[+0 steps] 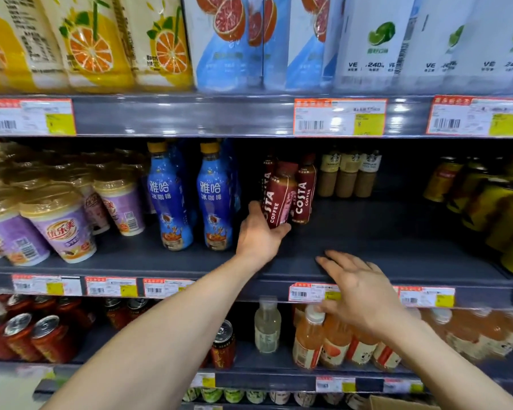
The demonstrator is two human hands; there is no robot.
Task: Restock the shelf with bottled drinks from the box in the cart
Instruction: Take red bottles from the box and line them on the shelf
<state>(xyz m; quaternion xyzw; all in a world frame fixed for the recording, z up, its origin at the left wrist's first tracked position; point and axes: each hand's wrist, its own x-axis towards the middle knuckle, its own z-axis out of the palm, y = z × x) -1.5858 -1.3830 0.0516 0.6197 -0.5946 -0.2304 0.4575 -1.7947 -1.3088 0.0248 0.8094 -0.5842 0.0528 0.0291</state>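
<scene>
while the left hand point(258, 235) holds the costa bottle point(280, 196) leaning, cap tipped away to the right, the job is to bring it upright before its base meets the middle shelf point(382, 232). its fingers point(280, 229) are clamped round the lower part of the bottle and curl under it, thumb on the near-left side, so the base is partly covered. i'd judge they must slide off the bottom as it goes down, or it will land on a knuckle and rock. aim just in front of the standing costa bottles point(305, 193), label towards the front edge of the shelf, without crowding the blue iced-coffee bottles point(214, 199) on the left. a nudge could topple the back ones, so let go only once it stands flat. the right hand point(359, 288) is over the front edge of the same shelf, fingers straight and apart, holding nothing; it could steady the row.

the bottle is small, with a dark red sleeve, white "costa coffee" lettering running up its side, a red cap and tan drink showing at the shoulder. it is held just above the shelf, about midway along it, close against its neighbours. whether it touches them i cannot tell.
</scene>
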